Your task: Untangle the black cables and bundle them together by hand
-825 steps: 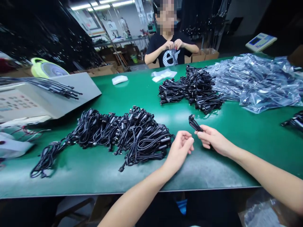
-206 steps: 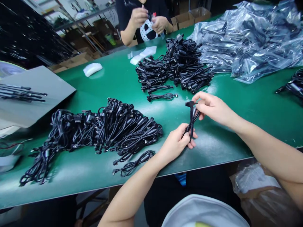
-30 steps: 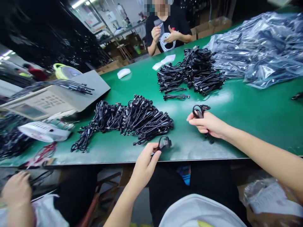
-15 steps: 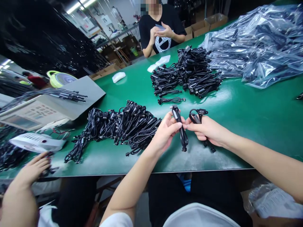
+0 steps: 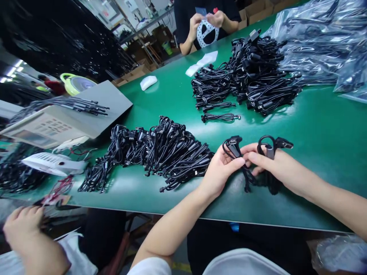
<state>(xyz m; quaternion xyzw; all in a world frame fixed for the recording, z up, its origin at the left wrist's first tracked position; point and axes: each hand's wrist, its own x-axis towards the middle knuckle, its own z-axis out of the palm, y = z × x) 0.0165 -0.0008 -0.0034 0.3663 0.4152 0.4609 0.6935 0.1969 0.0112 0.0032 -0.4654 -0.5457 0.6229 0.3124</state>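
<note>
In the head view my left hand (image 5: 219, 170) is closed on a black bundled cable (image 5: 236, 151), its connector end sticking up above the fingers and its lower end hanging near the table. My right hand (image 5: 276, 164) grips another black cable (image 5: 270, 152), looped at the top with a connector pointing right. The fingertips of both hands meet around the left cable. Left of my hands lies a long heap of black coiled cables (image 5: 174, 149). A second, taller heap of black cables (image 5: 246, 72) sits farther back, with one single bundle (image 5: 220, 117) lying in front of it.
Clear plastic bags of cables (image 5: 318, 49) cover the green table (image 5: 321, 126) at the back right. At left stand a tilted beige instrument (image 5: 57, 126) and a white fan (image 5: 54, 163). A co-worker's hand (image 5: 24, 225) is at lower left; another person (image 5: 206, 26) sits across.
The view has shifted, and my hands appear farther right. The left cable has turned, so its connector faces differently. The neighbour's hand at left has drawn back from the table.
</note>
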